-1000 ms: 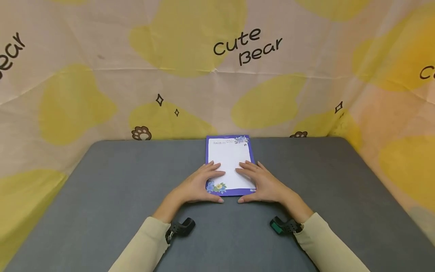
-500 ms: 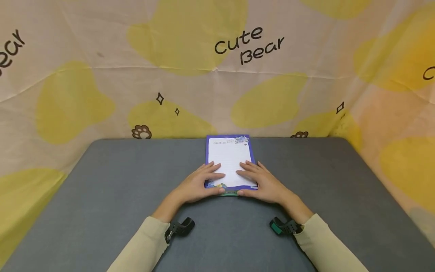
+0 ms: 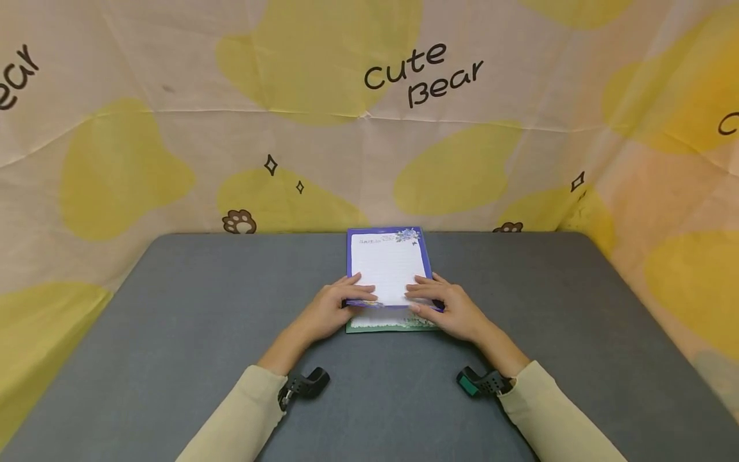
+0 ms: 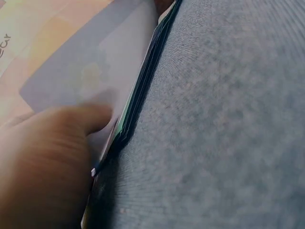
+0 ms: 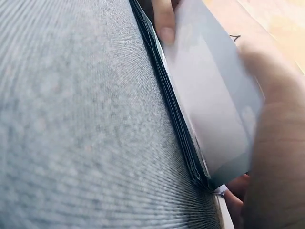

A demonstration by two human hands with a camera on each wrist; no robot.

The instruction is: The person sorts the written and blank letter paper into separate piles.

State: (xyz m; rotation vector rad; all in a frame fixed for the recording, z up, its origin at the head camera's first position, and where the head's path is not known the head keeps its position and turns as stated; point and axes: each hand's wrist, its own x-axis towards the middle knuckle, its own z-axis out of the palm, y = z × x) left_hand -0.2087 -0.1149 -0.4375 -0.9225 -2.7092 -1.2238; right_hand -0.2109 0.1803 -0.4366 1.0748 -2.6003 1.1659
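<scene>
A blue-bordered sheet of letter paper [image 3: 388, 266] with printed flowers lies over a green-bordered sheet [image 3: 387, 321]. Its near edge is lifted, so the green sheet shows below it. On the left side, my left hand [image 3: 330, 311] pinches the raised edge, fingers on top and thumb beneath. At the opposite side my right hand [image 3: 456, 311] holds the same edge in the same way. The left wrist view shows the pale underside of the raised sheet [image 4: 112, 52] beside the thumb. In the right wrist view, layered edges of a thin stack [image 5: 176, 109] lie under it.
The papers lie on a grey table [image 3: 231, 289], near its far edge. Behind stands a patterned cloth backdrop [image 3: 323, 64] with yellow patches and lettering. A black strap with a camera [image 3: 306, 384] sits on the left wrist, another [image 3: 482, 382] on the right.
The blue-bordered sheet's near edge has risen and moved away from me, baring the green-bordered sheet. Both thumbs have gone from the near edge of the stack to the lifted edge.
</scene>
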